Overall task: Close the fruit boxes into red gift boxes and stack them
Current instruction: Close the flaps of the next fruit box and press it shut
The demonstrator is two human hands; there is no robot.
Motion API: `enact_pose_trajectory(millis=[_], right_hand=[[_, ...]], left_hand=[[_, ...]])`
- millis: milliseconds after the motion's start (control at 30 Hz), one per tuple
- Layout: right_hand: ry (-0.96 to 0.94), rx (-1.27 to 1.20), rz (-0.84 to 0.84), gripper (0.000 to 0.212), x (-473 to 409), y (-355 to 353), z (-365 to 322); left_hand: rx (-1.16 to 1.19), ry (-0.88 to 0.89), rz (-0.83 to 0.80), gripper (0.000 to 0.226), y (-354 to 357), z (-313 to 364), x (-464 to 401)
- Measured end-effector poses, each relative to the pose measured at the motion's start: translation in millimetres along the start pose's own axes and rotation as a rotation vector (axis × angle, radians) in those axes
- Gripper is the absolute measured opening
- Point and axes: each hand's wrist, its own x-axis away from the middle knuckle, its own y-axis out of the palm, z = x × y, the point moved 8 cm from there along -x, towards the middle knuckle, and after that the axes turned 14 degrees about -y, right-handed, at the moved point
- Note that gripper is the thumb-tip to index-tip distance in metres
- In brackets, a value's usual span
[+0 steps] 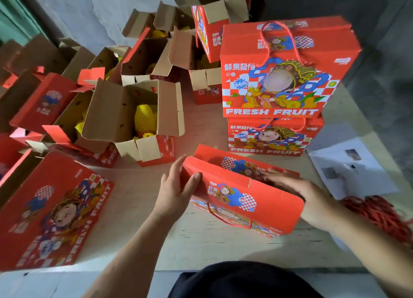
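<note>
A red gift box [237,192] stands on the table right in front of me, its top flaps folded almost flat and a red cord handle hanging on its front. My left hand [176,186] holds the box's left end, thumb on the top flap. My right hand [308,197] presses flat on the right side of the top, fingers straight. Behind it two shut red boxes form a stack: the upper box [286,74] rests on the lower box [274,139].
Several open boxes with yellow foam-netted fruit [145,116] crowd the table's left and back. A shut red box [55,210] lies flat at the near left. Papers [348,163] and a bundle of red cords [377,215] lie at the right.
</note>
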Motion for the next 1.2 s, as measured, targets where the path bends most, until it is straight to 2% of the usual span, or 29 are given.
enact_pose_trajectory(millis=[67,133,200,267,333,400,467,567,667,767,833,1033,1200], right_hand=[[0.02,-0.118,0.263,0.029,14.9,-10.4,0.5],[-0.001,-0.134,0.549,0.03,25.8,-23.5,-3.6],[-0.046,-0.04,0.655,0.029,28.7,-27.1,-19.6],[-0.119,0.335,0.478,0.035,22.4,-11.4,-41.9],[-0.11,0.758,0.191,0.071,17.3,18.5,-45.7],[-0.025,0.938,0.037,0.096,16.8,39.2,-36.7],[0.027,0.971,0.036,0.099,15.0,44.1,-31.7],[-0.027,1.003,0.076,0.093,11.2,42.0,-34.2],[-0.08,1.022,0.021,0.086,11.1,46.1,-36.4],[-0.03,1.033,-0.038,0.088,5.2,44.5,-37.8],[0.033,1.053,-0.052,0.092,-0.6,43.9,-38.2],[0.168,1.036,-0.171,0.129,-4.9,52.5,-27.0],[0.192,0.899,-0.275,0.132,-14.2,57.1,-16.2]], left_hand=[[-0.047,-0.019,0.061,0.067,1.5,0.9,-3.8],[-0.197,0.006,0.112,0.058,6.4,7.0,-3.0],[-0.274,0.026,0.125,0.059,13.1,15.2,2.0],[-0.344,0.132,0.108,0.064,16.2,25.6,6.3],[-0.491,0.37,0.08,0.083,19.6,37.9,11.9],[-0.568,0.497,0.064,0.1,19.6,45.3,14.2],[-0.595,0.574,0.061,0.102,21.5,52.5,15.0],[-0.704,0.685,0.074,0.099,23.1,66.1,15.3],[-0.847,0.765,0.077,0.106,26.0,75.3,15.5],[-0.889,0.738,0.026,0.107,32.2,69.6,17.1],[-0.871,0.706,0.048,0.104,32.8,62.5,19.5],[-0.824,0.673,0.087,0.113,35.0,55.4,19.6],[-0.9,0.594,-0.007,0.123,40.6,50.6,11.6]])
